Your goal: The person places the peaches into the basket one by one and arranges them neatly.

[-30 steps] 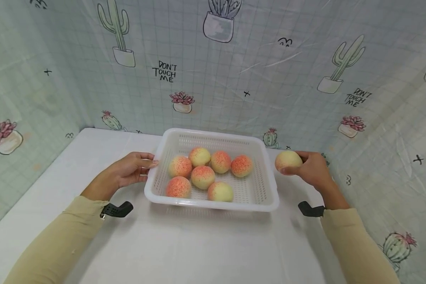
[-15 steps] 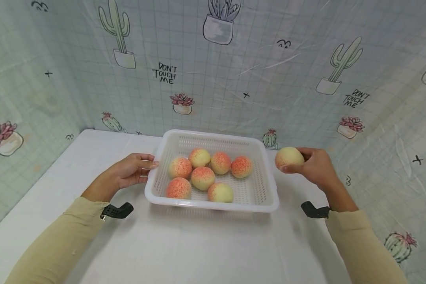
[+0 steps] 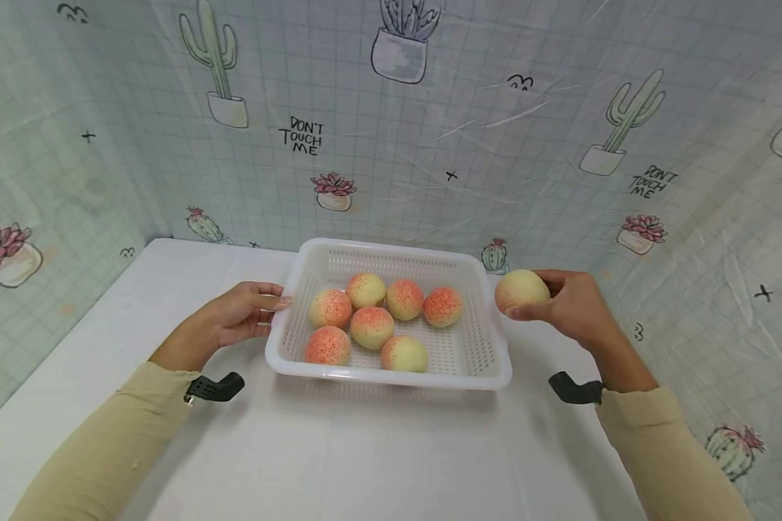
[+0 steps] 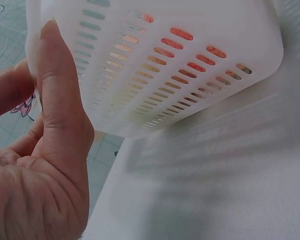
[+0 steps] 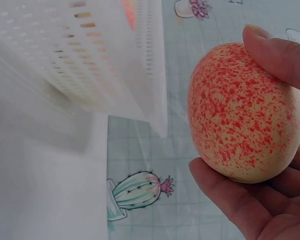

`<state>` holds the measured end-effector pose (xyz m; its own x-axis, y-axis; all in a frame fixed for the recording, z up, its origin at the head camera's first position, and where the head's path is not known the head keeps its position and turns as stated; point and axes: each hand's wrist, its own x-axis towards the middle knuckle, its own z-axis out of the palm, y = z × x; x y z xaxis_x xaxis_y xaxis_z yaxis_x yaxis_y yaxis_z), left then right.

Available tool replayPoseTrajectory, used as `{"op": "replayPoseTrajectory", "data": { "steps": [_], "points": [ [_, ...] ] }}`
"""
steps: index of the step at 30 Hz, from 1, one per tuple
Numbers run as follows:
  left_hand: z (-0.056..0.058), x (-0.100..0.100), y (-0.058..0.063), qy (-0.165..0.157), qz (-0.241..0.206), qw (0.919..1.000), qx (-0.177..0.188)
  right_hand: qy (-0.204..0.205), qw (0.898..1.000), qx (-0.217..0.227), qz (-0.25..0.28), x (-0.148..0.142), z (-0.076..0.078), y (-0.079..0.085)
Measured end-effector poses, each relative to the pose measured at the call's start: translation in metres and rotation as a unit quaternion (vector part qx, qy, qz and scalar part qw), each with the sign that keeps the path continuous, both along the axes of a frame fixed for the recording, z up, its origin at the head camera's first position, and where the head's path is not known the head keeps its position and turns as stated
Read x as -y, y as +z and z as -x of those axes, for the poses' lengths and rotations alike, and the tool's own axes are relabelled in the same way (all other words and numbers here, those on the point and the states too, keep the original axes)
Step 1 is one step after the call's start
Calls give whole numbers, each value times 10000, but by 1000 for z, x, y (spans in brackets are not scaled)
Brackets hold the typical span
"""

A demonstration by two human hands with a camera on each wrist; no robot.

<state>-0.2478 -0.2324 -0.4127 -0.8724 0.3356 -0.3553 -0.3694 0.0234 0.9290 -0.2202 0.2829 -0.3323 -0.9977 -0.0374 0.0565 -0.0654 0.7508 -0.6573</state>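
Observation:
A white plastic basket (image 3: 391, 380) with slotted walls stands mid-table, holding several peaches (image 3: 372, 327) speckled red over yellow. My left hand (image 3: 241, 315) pinches its left rim, the thumb on the outer wall in the left wrist view. My right hand (image 3: 576, 307) grips another peach (image 3: 522, 291) between thumb and fingers, right beside the basket's right rim. In the right wrist view that peach (image 5: 245, 115) shows its red-speckled side, with the thumb on one side and fingers on the other; the basket wall (image 5: 80, 55) stands apart from it.
The table (image 3: 391, 449) has a white cover. Behind it and along both sides hangs a pale gridded cloth (image 3: 391, 159) printed with cacti. The basket's right half holds fewer peaches, with its slotted floor showing there.
My right hand rises slightly with its peach, then shifts left toward the basket's right rim. The left hand and the basket stay in place.

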Motion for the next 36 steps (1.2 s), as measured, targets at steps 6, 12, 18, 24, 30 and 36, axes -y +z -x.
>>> {"op": "replayPoseTrajectory", "data": {
  "steps": [6,12,18,24,30,36],
  "points": [
    [-2,2,-2,63,24,10000,-17,84,10000,32,-17,9,0,4],
    [-3,2,-3,76,19,10000,-43,204,9997,103,84,15,-3,6],
    [-2,1,-1,38,7,10000,14,354,9992,134,133,20,-6,6],
    [-1,0,1,30,7,10000,12,509,9986,127,107,28,-6,4],
    [-2,0,1,21,-1,10000,-1,656,9977,130,71,33,-10,-2],
    [-1,0,0,48,-22,10000,-6,805,9967,110,8,40,-17,-8]
  ]
}}
